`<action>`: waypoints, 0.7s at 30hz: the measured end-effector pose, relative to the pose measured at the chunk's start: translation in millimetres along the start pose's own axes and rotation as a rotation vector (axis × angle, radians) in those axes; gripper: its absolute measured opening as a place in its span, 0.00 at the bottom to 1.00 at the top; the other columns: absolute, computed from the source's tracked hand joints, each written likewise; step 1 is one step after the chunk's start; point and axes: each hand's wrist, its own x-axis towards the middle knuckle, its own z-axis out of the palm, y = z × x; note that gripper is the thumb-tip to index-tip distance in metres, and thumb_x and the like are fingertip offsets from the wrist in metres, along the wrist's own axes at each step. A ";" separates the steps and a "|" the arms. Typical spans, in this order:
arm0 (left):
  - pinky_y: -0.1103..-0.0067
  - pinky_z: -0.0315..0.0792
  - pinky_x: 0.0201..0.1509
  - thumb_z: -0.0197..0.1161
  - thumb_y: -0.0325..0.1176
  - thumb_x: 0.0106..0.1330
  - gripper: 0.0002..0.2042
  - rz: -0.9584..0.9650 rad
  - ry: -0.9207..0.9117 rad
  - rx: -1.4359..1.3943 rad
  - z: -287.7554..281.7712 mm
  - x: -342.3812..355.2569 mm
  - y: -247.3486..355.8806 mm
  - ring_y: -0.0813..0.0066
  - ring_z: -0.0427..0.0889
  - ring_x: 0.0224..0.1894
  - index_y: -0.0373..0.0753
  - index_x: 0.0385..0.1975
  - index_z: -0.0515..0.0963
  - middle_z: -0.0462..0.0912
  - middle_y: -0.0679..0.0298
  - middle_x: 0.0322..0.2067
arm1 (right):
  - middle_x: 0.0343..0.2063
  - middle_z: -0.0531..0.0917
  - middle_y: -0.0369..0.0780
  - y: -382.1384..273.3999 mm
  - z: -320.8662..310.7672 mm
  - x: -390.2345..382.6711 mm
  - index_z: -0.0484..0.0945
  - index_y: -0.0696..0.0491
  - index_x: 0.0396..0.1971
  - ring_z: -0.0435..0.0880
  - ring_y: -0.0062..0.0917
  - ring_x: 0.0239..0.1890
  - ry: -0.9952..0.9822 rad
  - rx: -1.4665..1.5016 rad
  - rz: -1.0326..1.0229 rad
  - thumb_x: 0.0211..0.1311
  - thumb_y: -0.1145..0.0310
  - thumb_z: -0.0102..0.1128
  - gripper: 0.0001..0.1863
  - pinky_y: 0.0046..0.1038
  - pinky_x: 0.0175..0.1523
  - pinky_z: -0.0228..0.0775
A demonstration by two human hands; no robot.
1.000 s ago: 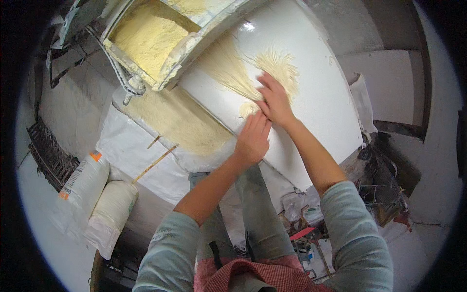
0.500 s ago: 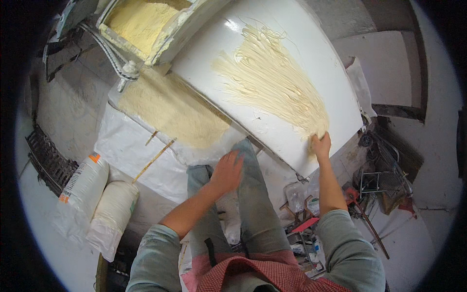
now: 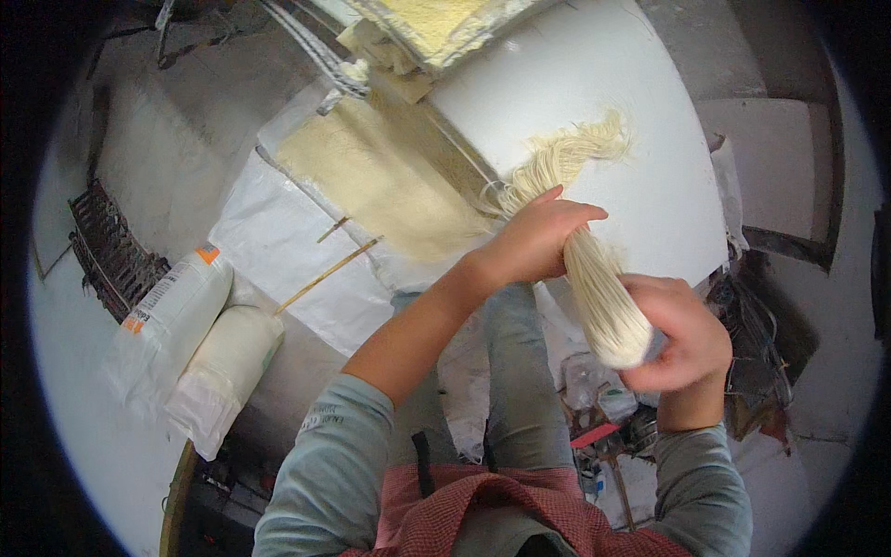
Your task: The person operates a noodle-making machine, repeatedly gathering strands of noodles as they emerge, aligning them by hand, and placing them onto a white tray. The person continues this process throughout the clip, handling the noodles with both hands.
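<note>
A thick bundle of pale noodle strands [image 3: 594,278] hangs from the white board [image 3: 659,195] toward me, its far end lying loose and wavy on the board. My left hand [image 3: 543,237] is closed round the middle of the bundle, thumb stretched over it. My right hand [image 3: 682,330], slightly blurred, grips the near end, where the strands are gathered. Left of the board, a spread of pale flour [image 3: 371,176] lies beside it, and a tray of yellow powder [image 3: 436,23] sits above at the top.
Thin sticks [image 3: 329,265] lie by a white plastic sheet [image 3: 269,241]. Two filled sacks [image 3: 223,371] lie at the lower left, a dark slatted object [image 3: 107,251] behind them. Cluttered metal items [image 3: 752,343] are at the right, below the board.
The strands that were spread along the board are now gathered into a bundle and lifted toward me. My left hand has moved up onto it; my right hand has come lower and nearer.
</note>
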 end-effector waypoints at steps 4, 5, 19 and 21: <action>0.68 0.70 0.50 0.64 0.27 0.50 0.14 0.039 0.092 0.084 -25.0 -22.0 -24.0 0.60 0.78 0.38 0.40 0.39 0.79 0.82 0.61 0.33 | 0.34 0.79 0.47 -27.8 2.1 14.3 0.76 0.56 0.26 0.80 0.42 0.32 -0.047 0.271 -0.243 0.46 0.63 0.69 0.14 0.35 0.36 0.72; 0.70 0.70 0.40 0.64 0.25 0.49 0.12 0.028 0.160 0.088 -28.6 -30.1 -31.2 0.60 0.76 0.35 0.39 0.36 0.79 0.81 0.61 0.29 | 0.34 0.79 0.48 -28.6 12.2 15.4 0.76 0.56 0.24 0.80 0.42 0.31 -0.045 0.310 -0.319 0.49 0.61 0.69 0.14 0.36 0.35 0.72; 0.67 0.66 0.60 0.66 0.29 0.51 0.25 -0.490 0.275 1.114 -189.1 -104.8 -170.1 0.52 0.71 0.56 0.40 0.53 0.72 0.71 0.49 0.55 | 0.52 0.71 0.53 123.1 204.4 -19.8 0.69 0.61 0.50 0.73 0.47 0.53 0.269 -0.204 0.449 0.48 0.69 0.67 0.28 0.38 0.53 0.69; 0.67 0.65 0.62 0.66 0.30 0.51 0.28 -0.550 0.278 1.124 -192.1 -111.5 -174.8 0.51 0.69 0.58 0.39 0.56 0.70 0.66 0.47 0.59 | 0.51 0.73 0.53 161.8 227.6 -41.4 0.69 0.62 0.51 0.74 0.46 0.52 0.122 -0.304 0.650 0.51 0.67 0.65 0.27 0.39 0.53 0.69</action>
